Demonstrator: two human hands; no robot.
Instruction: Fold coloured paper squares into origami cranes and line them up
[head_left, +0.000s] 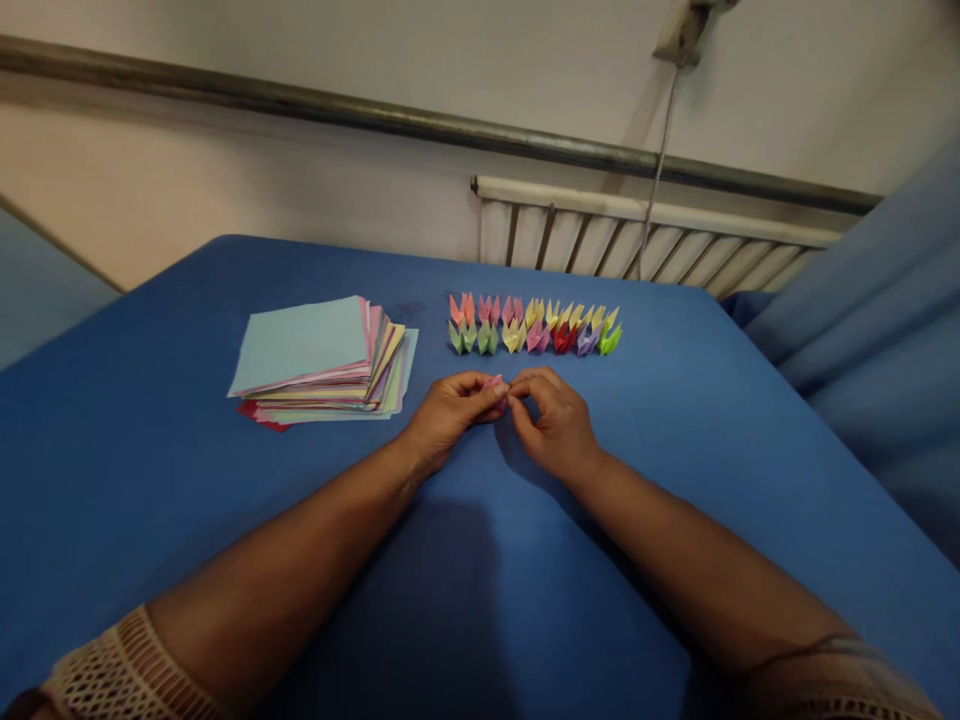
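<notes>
Between my two hands is a small folded piece of pink paper (492, 383), mostly covered by fingers. My left hand (454, 408) is closed around it, thumb on top. My right hand (553, 415) pinches at its right end with thumb and forefinger. Just beyond the hands stand folded paper cranes in two rows: a green crane (462, 337), a red crane (565, 338) and a lime green crane (610, 340) are in the nearer row, an orange crane (462, 308) in the farther one.
Left of my hands lies an uneven stack of coloured paper sheets (304, 345), light blue on top. All rests on a blue-covered table (420, 600). Behind it are a radiator (585, 220), a metal pipe (337, 112) and a hanging cord (660, 160). A blue curtain (885, 330) hangs at right.
</notes>
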